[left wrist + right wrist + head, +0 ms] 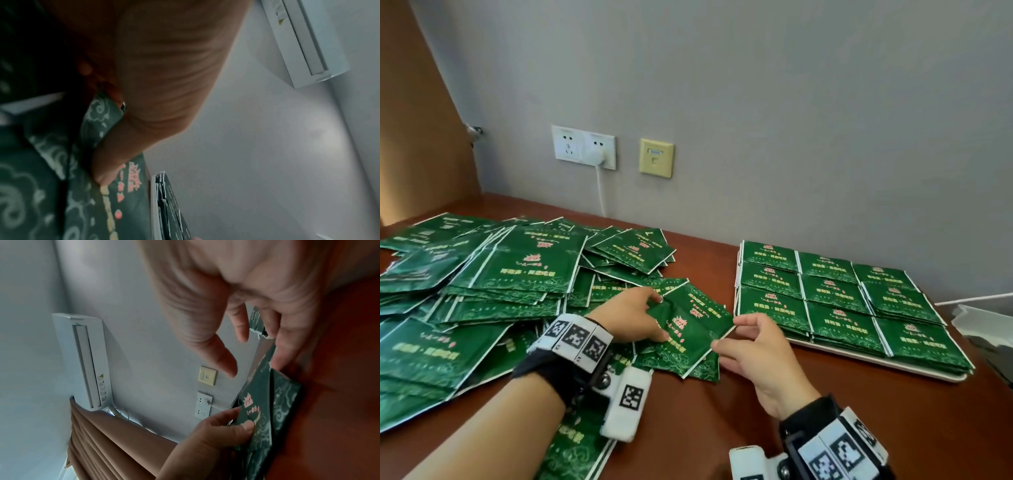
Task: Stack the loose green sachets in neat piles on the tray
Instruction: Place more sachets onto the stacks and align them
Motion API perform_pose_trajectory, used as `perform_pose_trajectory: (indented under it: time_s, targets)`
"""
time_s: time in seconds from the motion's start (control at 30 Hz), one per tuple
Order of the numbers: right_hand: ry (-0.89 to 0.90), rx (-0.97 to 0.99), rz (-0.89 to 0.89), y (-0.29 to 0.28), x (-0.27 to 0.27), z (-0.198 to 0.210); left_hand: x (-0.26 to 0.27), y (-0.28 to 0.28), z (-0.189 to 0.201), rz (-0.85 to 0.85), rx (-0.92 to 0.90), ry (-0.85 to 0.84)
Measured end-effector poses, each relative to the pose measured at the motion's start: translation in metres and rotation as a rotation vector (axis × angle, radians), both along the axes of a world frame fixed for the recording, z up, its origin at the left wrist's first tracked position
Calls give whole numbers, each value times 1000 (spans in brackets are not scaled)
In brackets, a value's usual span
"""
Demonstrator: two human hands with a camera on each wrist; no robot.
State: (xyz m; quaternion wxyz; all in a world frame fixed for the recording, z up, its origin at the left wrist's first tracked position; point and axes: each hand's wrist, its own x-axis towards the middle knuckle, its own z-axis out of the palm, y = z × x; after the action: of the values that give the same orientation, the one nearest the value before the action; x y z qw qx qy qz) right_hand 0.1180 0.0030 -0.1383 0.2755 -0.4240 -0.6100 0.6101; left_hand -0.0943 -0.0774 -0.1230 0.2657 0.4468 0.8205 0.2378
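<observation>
A green sachet [690,325] is lifted slightly off the loose heap of green sachets [517,270] that covers the left of the table. My left hand [661,317] pinches its left side, thumb on top; the right wrist view shows the same sachet [257,404] with my left hand [236,420] on it. My right hand [726,332] has spread fingers, and one fingertip touches the sachet's right edge. The white tray [914,371] on the right carries neat sachet piles [839,294] in three rows. In the left wrist view my thumb [107,170] presses the sachet [127,203].
The table [722,428] is reddish-brown wood against a grey wall. A double socket [583,147] with a white plug and cable sits behind the heap, with a yellowed wall plate [656,157] beside it. A pale object [983,329] lies past the tray's right side.
</observation>
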Motion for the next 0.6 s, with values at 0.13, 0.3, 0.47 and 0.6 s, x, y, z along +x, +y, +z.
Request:
perform_pose_trajectory:
  time_s: [0.13,0.3,0.47,0.6]
  targets:
    - [33,-30,-11,-6,-3,-5,0,5,-5,30,49,-110]
    - [-137,100,123,-9,-2,-7,0,9,-12,138,199,-242]
    - [-88,89,135,-10,1,-5,1,3,-2,311,387,-516]
    - [-12,122,94,-10,4,-4,-4,-7,8,401,561,-684]
